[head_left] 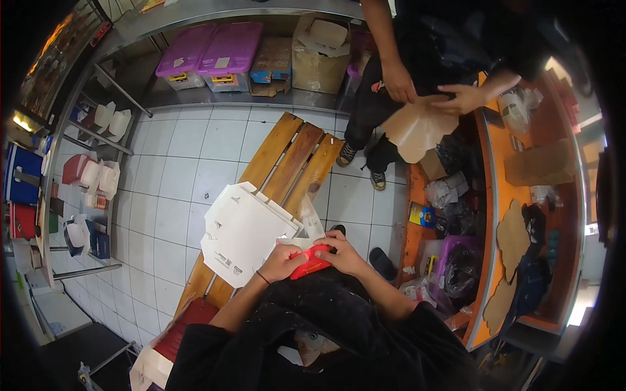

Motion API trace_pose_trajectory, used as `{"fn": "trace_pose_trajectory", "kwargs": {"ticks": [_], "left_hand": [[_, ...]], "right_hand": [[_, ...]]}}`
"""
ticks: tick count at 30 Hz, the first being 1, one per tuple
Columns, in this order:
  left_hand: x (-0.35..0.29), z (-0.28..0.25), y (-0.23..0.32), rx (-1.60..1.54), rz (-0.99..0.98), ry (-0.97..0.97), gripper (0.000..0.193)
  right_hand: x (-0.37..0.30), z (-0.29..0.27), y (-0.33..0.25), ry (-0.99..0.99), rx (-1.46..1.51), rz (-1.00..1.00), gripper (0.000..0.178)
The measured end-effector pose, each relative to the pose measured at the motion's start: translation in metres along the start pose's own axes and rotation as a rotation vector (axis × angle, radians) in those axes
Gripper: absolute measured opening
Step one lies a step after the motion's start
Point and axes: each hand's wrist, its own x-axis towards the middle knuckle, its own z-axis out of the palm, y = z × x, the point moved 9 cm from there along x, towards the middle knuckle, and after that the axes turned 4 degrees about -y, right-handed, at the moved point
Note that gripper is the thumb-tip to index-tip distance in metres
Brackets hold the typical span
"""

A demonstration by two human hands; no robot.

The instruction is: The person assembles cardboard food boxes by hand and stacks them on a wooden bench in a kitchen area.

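My left hand [280, 262] and my right hand [340, 254] are close together in front of my lap. Both grip a small red cardboard carton [309, 264], thumbs pressed onto its face. A pale flap [312, 220] stands up past the fingers, apparently part of the same carton; how it joins is partly hidden. Beside my left hand, a stack of flat, white die-cut carton blanks [238, 231] lies on a slatted wooden bench [287, 156]. A dark band circles my left wrist.
Across from me, a person holds a brown cardboard blank [420, 127]. An orange shelf unit [492, 260] with bags runs along the right. Purple-lidded bins [228, 49] sit under the far metal counter. Red folded cartons [195, 319] lie at the bench's near-left end. A dark slipper [383, 264] is on the tiles.
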Motion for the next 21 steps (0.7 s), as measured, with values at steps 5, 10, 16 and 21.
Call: {"fn": "trace_pose_trajectory", "kwargs": {"ticks": [5, 10, 16, 21], "left_hand": [[-0.005, -0.010, 0.019, 0.171, 0.101, 0.219, 0.026], [0.002, -0.012, 0.057, 0.408, 0.197, 0.337, 0.029], [-0.033, -0.063, 0.106, 0.550, 0.336, 0.818, 0.040], [-0.076, -0.056, 0.104, 0.320, 0.020, 0.595, 0.030]], "right_hand": [[-0.001, -0.001, -0.019, -0.074, -0.054, -0.116, 0.050], [0.015, -0.020, -0.040, -0.009, -0.295, -0.226, 0.066], [0.055, -0.051, -0.053, -0.133, -0.079, -0.339, 0.063], [0.064, -0.017, -0.081, -0.624, 0.333, -0.123, 0.072]]}}
